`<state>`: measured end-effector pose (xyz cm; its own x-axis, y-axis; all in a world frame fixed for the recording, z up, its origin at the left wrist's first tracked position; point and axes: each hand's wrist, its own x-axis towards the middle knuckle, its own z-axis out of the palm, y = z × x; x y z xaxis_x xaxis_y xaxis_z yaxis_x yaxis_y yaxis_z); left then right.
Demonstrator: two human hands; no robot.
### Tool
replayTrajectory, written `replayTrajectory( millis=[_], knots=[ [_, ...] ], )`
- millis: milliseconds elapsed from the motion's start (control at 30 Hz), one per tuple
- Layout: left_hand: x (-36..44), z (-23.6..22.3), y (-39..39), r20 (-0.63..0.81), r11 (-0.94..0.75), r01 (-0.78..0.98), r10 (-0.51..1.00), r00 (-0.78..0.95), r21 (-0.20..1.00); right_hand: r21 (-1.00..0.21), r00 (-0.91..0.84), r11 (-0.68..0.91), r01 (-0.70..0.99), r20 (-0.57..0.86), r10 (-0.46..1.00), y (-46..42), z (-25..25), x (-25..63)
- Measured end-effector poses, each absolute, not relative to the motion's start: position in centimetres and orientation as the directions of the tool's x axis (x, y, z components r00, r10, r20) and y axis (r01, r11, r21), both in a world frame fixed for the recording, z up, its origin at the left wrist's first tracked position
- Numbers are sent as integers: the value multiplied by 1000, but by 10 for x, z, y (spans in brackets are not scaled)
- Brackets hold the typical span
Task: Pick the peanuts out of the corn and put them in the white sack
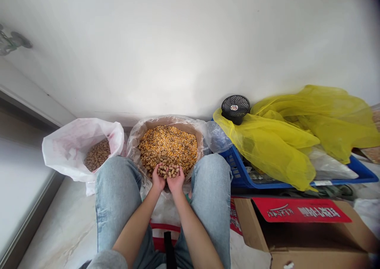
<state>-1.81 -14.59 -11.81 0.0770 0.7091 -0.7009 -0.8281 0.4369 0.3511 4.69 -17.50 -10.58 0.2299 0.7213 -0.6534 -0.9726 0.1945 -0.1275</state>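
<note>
the peanuts [169,171] sit heaped in the cupped left hand [158,179] and right hand [176,179], near the 6 o'clock edge of the plastic-lined container [133,136] of yellow kernels [169,138]. the fingers curl around the heap; whether neighbouring ones press together, i cannot tell. the shells look light, stiff, probably crackable: best scooped from below, unsqueezed. each nut is elongated, but they lie jumbled, long axes sharing no clock direction.
</note>
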Motion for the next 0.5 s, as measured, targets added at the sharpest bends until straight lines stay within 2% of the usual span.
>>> replayTrajectory(
  millis=[200,367,500],
  knots=[
    [-18,-116,-147,-716,416,-864,691,96,285,-83,200,193,-978,-650,733,-176,-102,49],
    [-19,-118,-145,-729,405,-883,675,114,237,-60,193,196,-979,-592,782,-177,-102,54],
    [-22,-122,-145,-722,419,-885,674,154,202,-126,241,206,-970,-537,809,-177,-105,59]
  ],
)
